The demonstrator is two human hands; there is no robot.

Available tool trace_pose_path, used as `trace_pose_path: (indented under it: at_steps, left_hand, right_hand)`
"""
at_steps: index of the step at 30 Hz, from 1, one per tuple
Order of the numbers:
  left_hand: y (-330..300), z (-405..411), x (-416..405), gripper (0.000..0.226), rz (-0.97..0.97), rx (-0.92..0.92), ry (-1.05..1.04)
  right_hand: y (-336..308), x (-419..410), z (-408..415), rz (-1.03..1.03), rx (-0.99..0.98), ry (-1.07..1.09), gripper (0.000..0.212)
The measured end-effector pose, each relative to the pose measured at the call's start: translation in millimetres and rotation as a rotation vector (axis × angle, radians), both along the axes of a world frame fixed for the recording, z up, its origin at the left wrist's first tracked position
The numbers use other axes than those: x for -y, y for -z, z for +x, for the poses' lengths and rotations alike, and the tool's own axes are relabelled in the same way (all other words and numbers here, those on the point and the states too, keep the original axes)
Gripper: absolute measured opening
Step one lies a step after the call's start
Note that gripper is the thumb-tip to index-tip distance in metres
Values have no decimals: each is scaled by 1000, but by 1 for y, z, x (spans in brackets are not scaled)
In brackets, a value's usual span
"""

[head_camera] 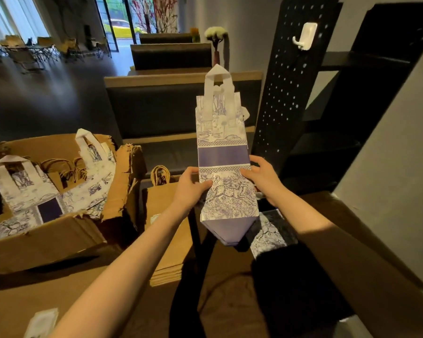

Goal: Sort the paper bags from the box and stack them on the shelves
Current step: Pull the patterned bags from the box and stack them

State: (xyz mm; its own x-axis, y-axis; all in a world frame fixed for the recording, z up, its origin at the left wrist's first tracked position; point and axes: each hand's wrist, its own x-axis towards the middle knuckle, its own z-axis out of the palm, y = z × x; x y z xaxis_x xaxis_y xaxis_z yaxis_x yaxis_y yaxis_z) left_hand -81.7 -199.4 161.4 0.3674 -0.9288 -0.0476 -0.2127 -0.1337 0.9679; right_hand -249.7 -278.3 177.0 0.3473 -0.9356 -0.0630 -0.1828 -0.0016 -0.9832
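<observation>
Both hands, left hand (189, 189) and right hand (261, 178), pinched the printed bag (224, 154) mid-frame, fingers clamped on its edges; I judged keeping it flat mattered before shelving.

Your left hand (189, 189) and right hand (263, 178) are bare, with no gloves, rings or watch showing. Both your forearms are uncovered, with no sleeve in view. Below, your legs are in dark clothing.

Box (59, 230) cut off at left edge. Printed bag (271, 230) below the held bag (224, 154) mostly covered. Brown bag stack (167, 215) partly behind left forearm. Far tables (34, 50) blurred.
</observation>
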Motion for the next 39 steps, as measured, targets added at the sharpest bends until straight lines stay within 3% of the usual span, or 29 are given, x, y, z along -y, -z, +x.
trace_pose_path:
  at_steps: [7, 16, 26, 31, 35, 39]
  left_hand:
    - [37, -59, 32, 32, 94, 25, -78]
    - [90, -122, 56, 36, 130, 38, -195]
    - [152, -144, 65, 48, 327, 159, -226]
    - [170, -146, 72, 49, 383, 224, -228]
    - [181, -144, 75, 49, 376, 222, -196]
    - [183, -145, 77, 48, 230, 104, -229]
  right_hand:
    - [24, 42, -65, 141, -182, -189, 66]
    - [79, 83, -121, 210, -162, -249, 57]
    - [156, 98, -128, 306, -249, -155, 54]
    - [181, 94, -127, 251, -361, -184, 47]
    - [194, 91, -127, 42, -487, -213, 47]
    - [192, 90, -131, 78, -276, -106, 56]
